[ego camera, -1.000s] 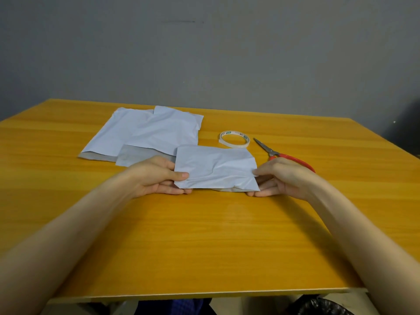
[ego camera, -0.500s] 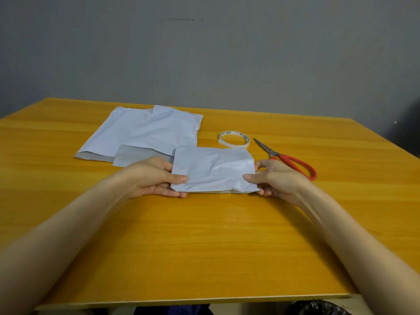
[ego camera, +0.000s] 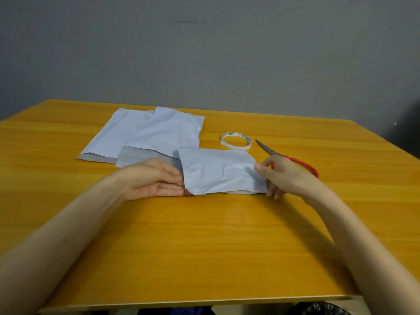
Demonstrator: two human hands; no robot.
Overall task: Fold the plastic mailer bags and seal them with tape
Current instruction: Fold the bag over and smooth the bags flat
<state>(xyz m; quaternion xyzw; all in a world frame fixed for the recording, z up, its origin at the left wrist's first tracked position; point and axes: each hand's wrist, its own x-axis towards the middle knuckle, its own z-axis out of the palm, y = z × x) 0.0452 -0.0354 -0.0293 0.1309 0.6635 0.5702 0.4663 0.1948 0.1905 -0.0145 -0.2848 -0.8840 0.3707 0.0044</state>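
We find the folded mailer bag (ego camera: pixel 218 171) lying crumpled on the bench (ego camera: pixel 204 242), near its middle and between the two hands. The left hand (ego camera: pixel 154 179) lies on its side at the bag's left edge, fingers straight and together, their tips touching that edge; it grips nothing. The right hand (ego camera: pixel 287 176) pinches the bag's right edge, thumb on top and fingers curled below. A grey underlayer peeks out along the bag's near edge. Behind it we see the middle mailer bag (ego camera: pixel 168 133) lying flat with its grey flap toward us, overlapping the far-left mailer bag (ego camera: pixel 106 137). The folded bag's far left corner meets that grey flap. The tape roll (ego camera: pixel 236 140) lies flat just beyond the folded bag, and the red-handled scissors (ego camera: pixel 269 149) lie beside the roll, their handles partly hidden behind the right hand.
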